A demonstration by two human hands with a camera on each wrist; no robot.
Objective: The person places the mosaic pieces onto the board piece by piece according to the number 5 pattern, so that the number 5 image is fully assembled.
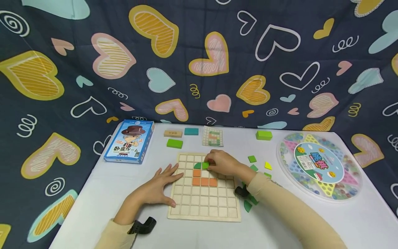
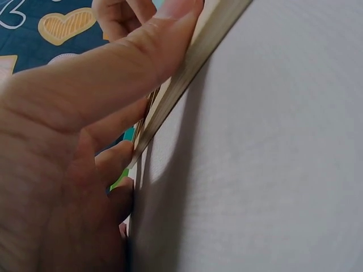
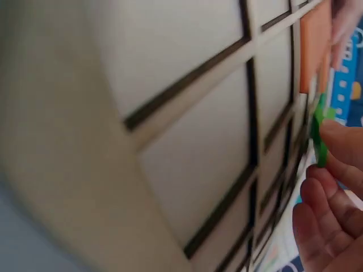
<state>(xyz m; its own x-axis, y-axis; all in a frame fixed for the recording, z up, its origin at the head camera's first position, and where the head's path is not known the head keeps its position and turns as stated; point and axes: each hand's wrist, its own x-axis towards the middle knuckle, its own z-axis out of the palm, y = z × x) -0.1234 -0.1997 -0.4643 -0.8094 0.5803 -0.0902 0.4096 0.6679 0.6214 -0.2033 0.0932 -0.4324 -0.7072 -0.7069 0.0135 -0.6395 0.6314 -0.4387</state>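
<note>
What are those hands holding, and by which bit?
The right hand pinches a green square tile by its right side; the left hand only rests at the wooden board's left edge.

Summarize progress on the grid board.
Done: four orange squares and a dark green rounded piece sit on the grid board. In hand: the right hand pinches a light green square there. Remaining: probably some loose green pieces beside it; the pattern card is too small to confirm.

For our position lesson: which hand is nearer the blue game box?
Left. The left hand is in front and right of the box; the right hand is farther right.
</note>
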